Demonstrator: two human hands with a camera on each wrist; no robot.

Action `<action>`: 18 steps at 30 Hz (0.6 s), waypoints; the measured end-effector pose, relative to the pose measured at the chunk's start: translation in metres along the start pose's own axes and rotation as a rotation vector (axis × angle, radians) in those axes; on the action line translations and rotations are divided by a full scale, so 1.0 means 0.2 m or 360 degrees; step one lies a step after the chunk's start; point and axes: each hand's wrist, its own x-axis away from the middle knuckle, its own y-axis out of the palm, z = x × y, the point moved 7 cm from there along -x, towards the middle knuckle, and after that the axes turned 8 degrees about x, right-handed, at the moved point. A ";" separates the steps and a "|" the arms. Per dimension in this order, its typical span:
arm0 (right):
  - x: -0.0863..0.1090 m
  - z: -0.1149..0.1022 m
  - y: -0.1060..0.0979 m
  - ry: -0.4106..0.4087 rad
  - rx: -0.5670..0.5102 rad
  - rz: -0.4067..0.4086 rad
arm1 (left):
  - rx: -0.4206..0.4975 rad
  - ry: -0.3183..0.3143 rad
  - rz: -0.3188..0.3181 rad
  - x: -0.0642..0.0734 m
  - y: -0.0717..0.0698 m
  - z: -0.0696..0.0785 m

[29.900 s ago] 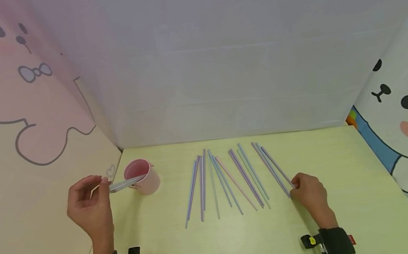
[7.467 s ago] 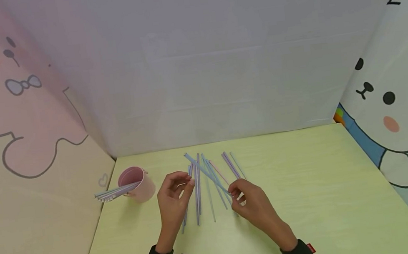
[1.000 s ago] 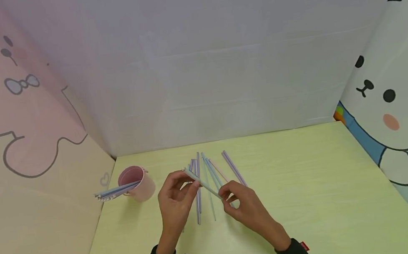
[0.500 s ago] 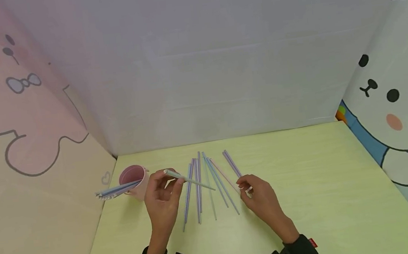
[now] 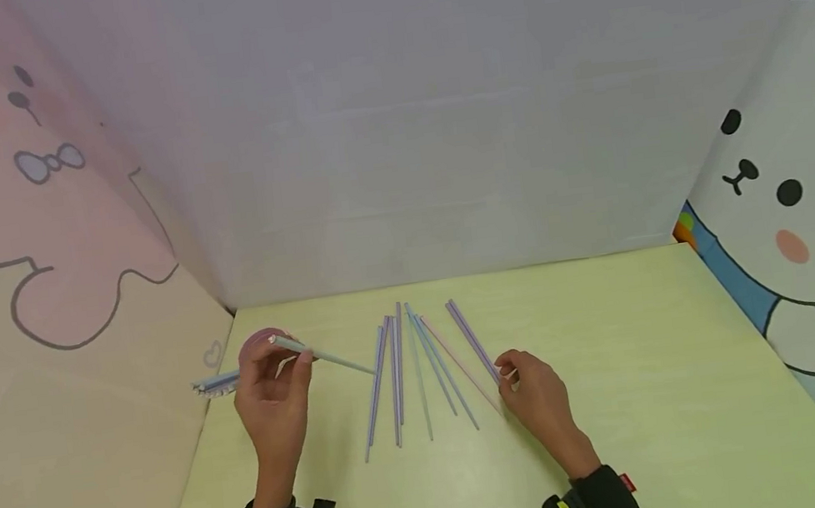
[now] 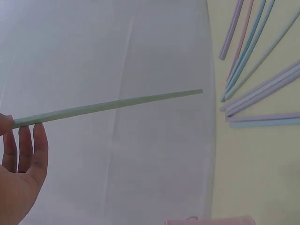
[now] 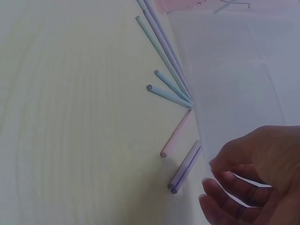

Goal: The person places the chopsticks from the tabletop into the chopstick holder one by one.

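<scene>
A pale green straw (image 5: 337, 361) is pinched between the thumb and fingers of my left hand (image 5: 273, 395), its free end pointing right. The same straw (image 6: 112, 104) crosses the left wrist view. Behind that hand is a pink bucket (image 5: 254, 339), mostly hidden, with a bundle of straws (image 5: 217, 383) sticking out to the left. My right hand (image 5: 540, 394) hovers by the near ends of two purple straws (image 5: 472, 339). In the right wrist view its loosely curled fingers hold nothing and stay apart from the purple straws (image 7: 184, 168).
Several purple, blue and green straws (image 5: 396, 381) lie spread on the pale yellow table (image 5: 613, 331). A pink straw (image 5: 457, 361) lies left of the purple pair. A grey-white sheet (image 5: 442, 158) rises behind the table, with printed cartoon panels at both sides.
Over the last second, my left hand took the green straw away leftward from both hands' hold to the bucket. My right hand let go and moved right to the purple pair. Fewer straws lie on the table than earlier.
</scene>
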 end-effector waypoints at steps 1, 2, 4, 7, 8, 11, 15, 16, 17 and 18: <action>0.00 0.01 0.01 0.0015 0.0014 -0.0006 | -0.0008 0.0014 0.0021 -0.01 -0.02 0.01; 0.00 0.01 0.01 0.0029 0.0025 -0.0013 | -0.0018 0.0032 0.0039 -0.03 -0.04 0.02; 0.00 0.03 0.02 0.0060 0.0044 -0.0026 | -0.0034 0.0062 0.0098 -0.05 -0.09 0.05; -0.01 0.04 0.03 0.0086 0.0058 -0.0045 | -0.0051 0.0104 0.0200 -0.08 -0.17 0.10; -0.01 0.04 0.04 0.0087 0.0061 -0.0048 | -0.0062 0.0114 0.0240 -0.09 -0.20 0.11; -0.01 0.04 0.05 0.0088 0.0070 -0.0050 | -0.0079 0.0146 0.0350 -0.11 -0.27 0.15; -0.01 0.05 0.05 0.0101 0.0083 -0.0055 | -0.0097 0.0192 0.0481 -0.13 -0.36 0.20; -0.01 0.05 0.06 0.0103 0.0085 -0.0058 | -0.0097 0.0203 0.0514 -0.14 -0.38 0.21; -0.01 0.06 0.06 0.0106 0.0088 -0.0061 | -0.0112 0.0216 0.0547 -0.14 -0.40 0.22; -0.01 0.06 0.06 0.0108 0.0093 -0.0063 | -0.0132 0.0229 0.0575 -0.14 -0.41 0.23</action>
